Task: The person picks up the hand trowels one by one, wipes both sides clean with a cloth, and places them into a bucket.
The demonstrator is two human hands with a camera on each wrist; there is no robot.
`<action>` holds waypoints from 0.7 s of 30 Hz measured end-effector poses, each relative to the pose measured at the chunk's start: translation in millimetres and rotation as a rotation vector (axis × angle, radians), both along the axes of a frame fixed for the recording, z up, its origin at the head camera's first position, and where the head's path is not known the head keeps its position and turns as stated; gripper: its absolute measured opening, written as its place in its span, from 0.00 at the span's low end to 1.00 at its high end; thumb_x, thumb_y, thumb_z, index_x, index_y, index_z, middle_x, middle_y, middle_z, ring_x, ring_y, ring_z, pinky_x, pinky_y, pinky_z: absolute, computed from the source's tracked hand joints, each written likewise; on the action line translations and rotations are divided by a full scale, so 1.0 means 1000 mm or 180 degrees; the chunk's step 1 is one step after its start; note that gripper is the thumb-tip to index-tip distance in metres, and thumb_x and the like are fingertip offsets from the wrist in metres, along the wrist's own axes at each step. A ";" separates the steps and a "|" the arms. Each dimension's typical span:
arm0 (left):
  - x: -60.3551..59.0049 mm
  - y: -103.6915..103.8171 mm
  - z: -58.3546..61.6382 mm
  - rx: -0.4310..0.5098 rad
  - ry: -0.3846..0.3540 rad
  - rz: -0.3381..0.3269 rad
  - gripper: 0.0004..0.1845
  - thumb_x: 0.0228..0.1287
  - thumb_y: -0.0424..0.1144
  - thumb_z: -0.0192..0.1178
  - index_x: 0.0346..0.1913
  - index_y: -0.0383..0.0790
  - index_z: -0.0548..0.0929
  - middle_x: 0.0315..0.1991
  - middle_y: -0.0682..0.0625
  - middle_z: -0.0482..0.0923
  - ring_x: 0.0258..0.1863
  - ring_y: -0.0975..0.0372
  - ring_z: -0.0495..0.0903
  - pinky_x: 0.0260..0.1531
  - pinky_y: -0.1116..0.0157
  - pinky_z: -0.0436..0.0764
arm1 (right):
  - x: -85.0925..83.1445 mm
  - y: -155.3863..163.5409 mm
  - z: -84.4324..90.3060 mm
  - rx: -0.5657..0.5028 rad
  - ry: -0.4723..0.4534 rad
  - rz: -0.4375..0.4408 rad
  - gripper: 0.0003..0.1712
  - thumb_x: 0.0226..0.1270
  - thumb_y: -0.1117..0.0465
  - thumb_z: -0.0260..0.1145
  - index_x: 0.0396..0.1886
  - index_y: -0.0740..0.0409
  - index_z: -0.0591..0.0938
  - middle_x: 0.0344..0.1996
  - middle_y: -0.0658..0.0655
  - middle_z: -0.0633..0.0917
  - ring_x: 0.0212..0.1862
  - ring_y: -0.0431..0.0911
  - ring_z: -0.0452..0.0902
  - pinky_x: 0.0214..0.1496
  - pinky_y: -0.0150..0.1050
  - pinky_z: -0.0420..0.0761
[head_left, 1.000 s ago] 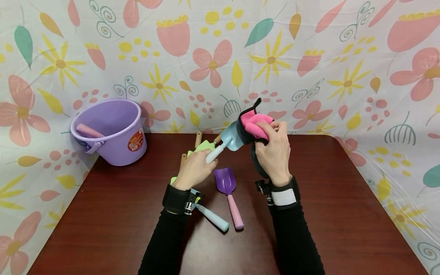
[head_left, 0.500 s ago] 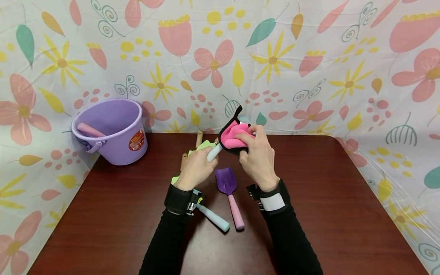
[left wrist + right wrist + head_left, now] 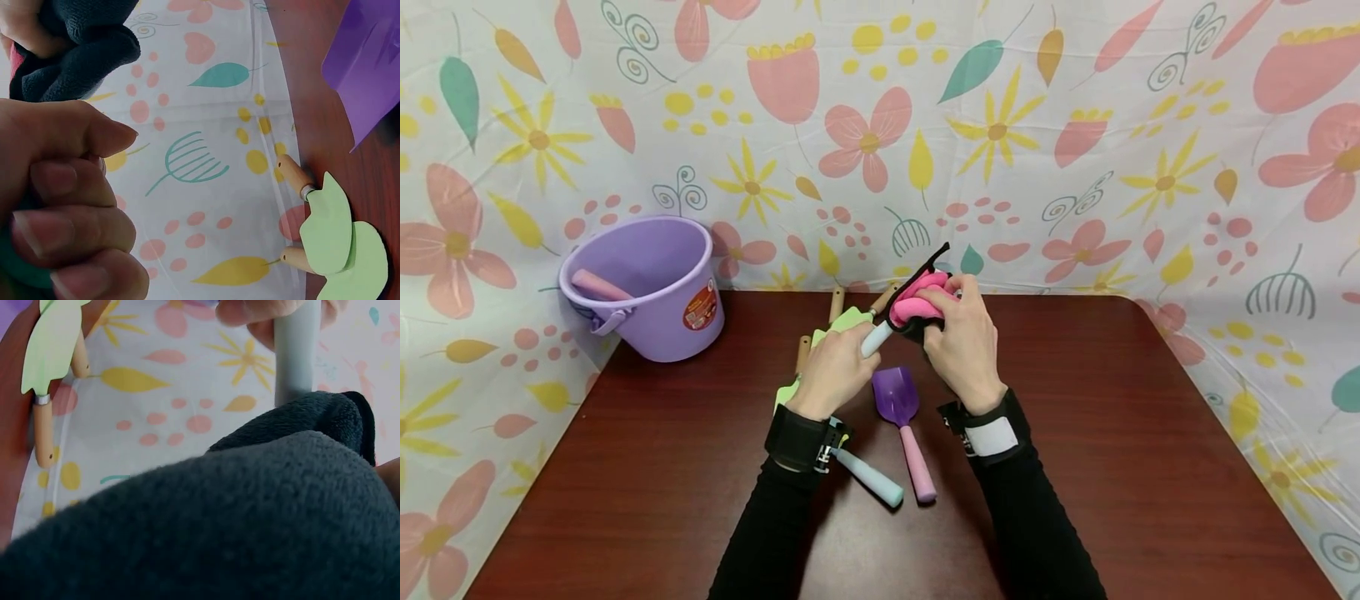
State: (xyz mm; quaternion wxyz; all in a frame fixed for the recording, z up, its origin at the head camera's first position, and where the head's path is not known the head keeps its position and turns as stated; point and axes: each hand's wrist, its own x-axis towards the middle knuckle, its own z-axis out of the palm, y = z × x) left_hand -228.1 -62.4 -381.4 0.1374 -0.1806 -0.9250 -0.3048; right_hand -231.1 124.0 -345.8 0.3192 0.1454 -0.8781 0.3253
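My left hand (image 3: 835, 371) grips the pale blue handle (image 3: 876, 340) of a small garden trowel, held above the table. A cloth, pink on one side (image 3: 916, 307) and dark grey on the other (image 3: 219, 512), is bunched round the trowel's blade, which it hides. Fingers of my right hand (image 3: 966, 346) pinch this cloth from the right. In the left wrist view, the curled fingers of my left hand (image 3: 81, 212) show below the dark cloth (image 3: 94, 56). On the table below lies a purple trowel with a pink handle (image 3: 917, 462).
Another tool with a pale blue handle (image 3: 872, 479) lies partly under my left wrist. Green-bladed tools (image 3: 850, 321) with wooden handles lie behind my left hand. At the back left stands a purple bucket (image 3: 658, 321), a pink handle (image 3: 601, 285) inside it. A patterned sheet (image 3: 865, 142) hangs behind the table.
My right hand has moved left and slightly down with the cloth, which now covers the blue trowel's blade that showed earlier. My left hand has kept its grip on the handle.
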 end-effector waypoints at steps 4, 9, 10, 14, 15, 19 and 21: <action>-0.001 0.000 -0.001 -0.0030 -0.0010 -0.0058 0.08 0.59 0.33 0.63 0.40 0.46 0.79 0.25 0.53 0.76 0.20 0.60 0.72 0.19 0.63 0.70 | -0.004 0.006 -0.002 -0.0119 -0.0029 -0.0055 0.23 0.48 0.73 0.59 0.41 0.48 0.88 0.46 0.56 0.72 0.38 0.53 0.74 0.29 0.55 0.72; -0.001 -0.001 -0.001 -0.0029 0.0018 -0.0125 0.08 0.57 0.31 0.62 0.34 0.47 0.75 0.22 0.53 0.72 0.19 0.60 0.70 0.18 0.64 0.67 | -0.008 0.014 -0.001 -0.0177 0.0032 -0.0169 0.24 0.48 0.73 0.58 0.42 0.51 0.88 0.47 0.59 0.72 0.33 0.55 0.73 0.30 0.54 0.72; -0.001 -0.001 -0.001 -0.0021 0.0002 -0.0135 0.08 0.57 0.31 0.62 0.33 0.48 0.75 0.22 0.53 0.72 0.19 0.60 0.69 0.18 0.64 0.67 | -0.009 0.016 -0.001 -0.0182 0.0042 -0.0188 0.24 0.48 0.73 0.58 0.43 0.51 0.88 0.46 0.59 0.72 0.31 0.56 0.73 0.29 0.54 0.71; -0.001 -0.002 -0.001 0.0009 -0.0071 -0.0177 0.09 0.57 0.31 0.62 0.31 0.47 0.73 0.21 0.53 0.71 0.19 0.61 0.68 0.18 0.65 0.66 | -0.011 0.022 -0.002 -0.0229 0.0070 -0.0265 0.26 0.47 0.73 0.57 0.44 0.52 0.88 0.46 0.59 0.71 0.30 0.56 0.72 0.29 0.55 0.71; -0.001 -0.002 -0.001 0.0013 -0.0082 -0.0192 0.09 0.57 0.31 0.62 0.31 0.47 0.73 0.21 0.53 0.71 0.19 0.61 0.68 0.18 0.65 0.65 | -0.011 0.024 -0.002 -0.0239 0.0071 -0.0290 0.26 0.47 0.73 0.57 0.45 0.52 0.88 0.45 0.59 0.71 0.30 0.56 0.72 0.29 0.55 0.71; -0.001 -0.004 -0.001 0.0026 -0.0132 -0.0242 0.06 0.58 0.32 0.61 0.32 0.46 0.75 0.22 0.52 0.71 0.19 0.61 0.68 0.18 0.65 0.65 | -0.013 0.031 -0.001 -0.0300 0.0061 -0.0397 0.25 0.49 0.73 0.58 0.46 0.52 0.87 0.45 0.59 0.71 0.31 0.57 0.72 0.31 0.55 0.70; -0.002 -0.005 -0.001 0.0032 -0.0179 -0.0259 0.05 0.59 0.32 0.60 0.33 0.46 0.77 0.22 0.52 0.72 0.19 0.61 0.69 0.18 0.65 0.66 | -0.014 0.035 0.000 -0.0337 0.0036 -0.0440 0.25 0.50 0.72 0.59 0.47 0.52 0.87 0.45 0.59 0.71 0.32 0.58 0.72 0.31 0.55 0.70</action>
